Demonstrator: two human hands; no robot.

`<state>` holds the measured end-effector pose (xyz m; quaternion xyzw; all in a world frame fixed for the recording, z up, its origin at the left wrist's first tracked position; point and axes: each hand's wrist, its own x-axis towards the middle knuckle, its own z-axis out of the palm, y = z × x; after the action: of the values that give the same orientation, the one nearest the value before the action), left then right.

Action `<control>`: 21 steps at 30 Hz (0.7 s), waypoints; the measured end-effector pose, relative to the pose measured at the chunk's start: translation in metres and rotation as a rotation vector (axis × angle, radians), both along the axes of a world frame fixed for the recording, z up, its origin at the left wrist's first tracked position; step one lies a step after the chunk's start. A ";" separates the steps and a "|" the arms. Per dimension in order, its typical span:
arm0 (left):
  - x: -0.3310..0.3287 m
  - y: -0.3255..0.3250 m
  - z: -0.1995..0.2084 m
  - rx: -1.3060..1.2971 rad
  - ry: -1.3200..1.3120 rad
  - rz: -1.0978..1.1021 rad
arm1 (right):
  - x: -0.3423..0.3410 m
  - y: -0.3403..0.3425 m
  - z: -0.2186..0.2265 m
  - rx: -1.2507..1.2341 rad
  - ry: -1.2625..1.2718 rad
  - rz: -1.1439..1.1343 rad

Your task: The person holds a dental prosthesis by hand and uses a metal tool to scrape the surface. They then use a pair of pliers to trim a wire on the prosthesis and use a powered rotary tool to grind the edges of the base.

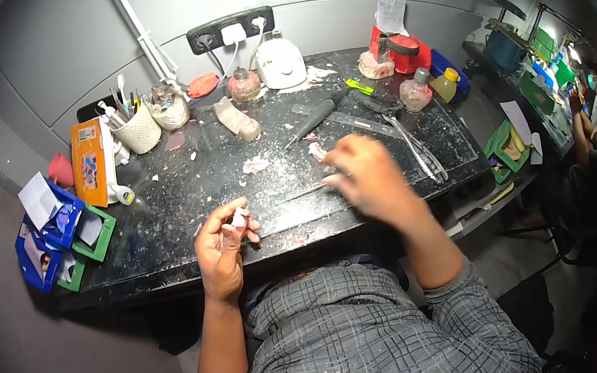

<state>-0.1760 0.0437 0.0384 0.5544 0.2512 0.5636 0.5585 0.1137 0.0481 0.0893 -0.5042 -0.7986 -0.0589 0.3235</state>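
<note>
Left of the thin tool [300,195], the pink-white piece [240,219] clamped by left-hand fingers [221,214] is best steadied; right-hand fingers' [346,155] closure cannot be told.

Glare whitens the black desk [159,229] mid-frame; the right hand [367,177] blurs slightly; dark, curved vignetting rings the edges.

Right fingers [342,182] blurred; left fingers [220,216] partly hide red-white piece [240,220].

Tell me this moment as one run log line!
left hand: holds pink-and-white dental piece | right hand: blurred, by thin metal instrument, grip unclear | black bench: handpiece on top
</note>
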 end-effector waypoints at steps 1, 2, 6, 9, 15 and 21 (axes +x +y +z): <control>-0.003 -0.002 0.001 0.011 0.012 0.003 | 0.020 -0.005 0.010 -0.100 0.005 -0.059; -0.002 -0.003 0.003 0.021 0.022 -0.002 | 0.044 -0.010 0.010 -0.063 0.007 -0.167; 0.014 -0.007 0.012 -0.062 -0.120 -0.080 | 0.120 -0.038 0.013 -0.435 -0.081 -0.588; 0.018 -0.007 0.015 -0.138 -0.230 -0.205 | 0.143 -0.041 0.016 -0.535 0.049 -0.588; 0.015 -0.013 0.019 -0.166 -0.299 -0.258 | 0.170 -0.043 0.020 -0.631 -0.001 -0.575; 0.013 -0.018 0.021 -0.022 -0.152 -0.204 | 0.204 -0.060 0.004 -0.806 1.003 -0.323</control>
<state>-0.1631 0.0260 0.0594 0.5264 0.1565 0.5417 0.6364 0.3175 -0.0118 0.0937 -0.6653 -0.4251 0.4386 0.4294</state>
